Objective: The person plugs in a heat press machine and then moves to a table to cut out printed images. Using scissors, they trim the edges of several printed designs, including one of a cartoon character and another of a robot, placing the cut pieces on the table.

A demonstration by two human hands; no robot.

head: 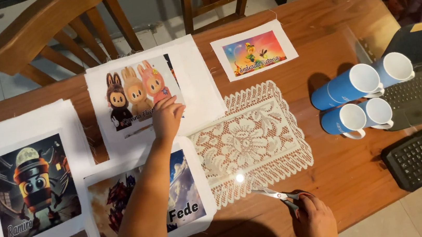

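The left hand presses flat, grip released, on the three-figures print; the right hand grasps scissors (blades open), so cutting looks next.

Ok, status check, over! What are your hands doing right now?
Left hand flat on bunny-trio print. Right hand gripping scissors, blades open, at table edge. Lace doily between them; blue mugs well clear.
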